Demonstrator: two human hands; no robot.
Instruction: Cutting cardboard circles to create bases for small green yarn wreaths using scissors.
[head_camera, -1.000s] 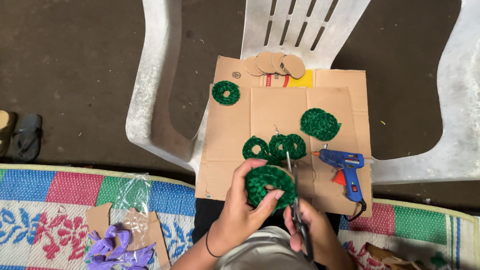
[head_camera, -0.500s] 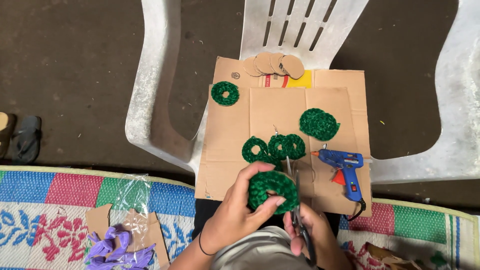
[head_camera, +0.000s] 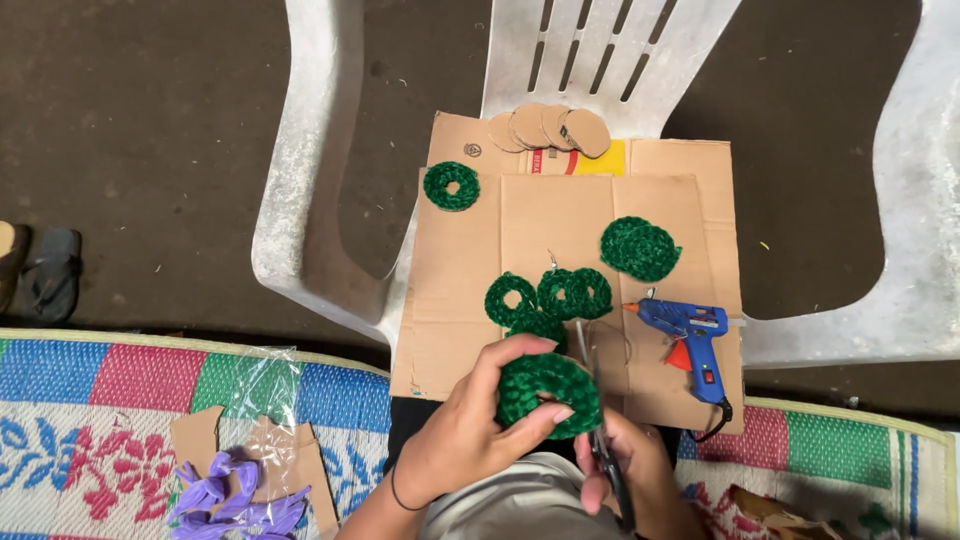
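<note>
My left hand (head_camera: 470, 425) grips a green yarn-wrapped ring (head_camera: 548, 392) by its edge, thumb across the front. My right hand (head_camera: 635, 470) holds a pair of scissors (head_camera: 600, 440), blades pointing up beside the ring's right side. Both hands hover over the near edge of a flat cardboard sheet (head_camera: 540, 225) laid on a white plastic chair (head_camera: 330, 200). Several more green rings (head_camera: 548, 295) lie on the cardboard just beyond my hands. Another ring (head_camera: 451, 185) sits at the far left, and a solid green disc pair (head_camera: 640, 248) at the right.
A blue glue gun (head_camera: 685, 335) lies on the cardboard's right side, cord trailing toward me. Cardboard discs (head_camera: 550, 127) are stacked at the far edge. A colourful woven mat (head_camera: 120, 400) holds cardboard scraps, clear plastic and purple ribbon pieces (head_camera: 235, 500). Sandals (head_camera: 45, 270) rest at far left.
My left hand has shifted the green ring slightly toward me and to the right; the scissors in my right hand stay close beside it.
</note>
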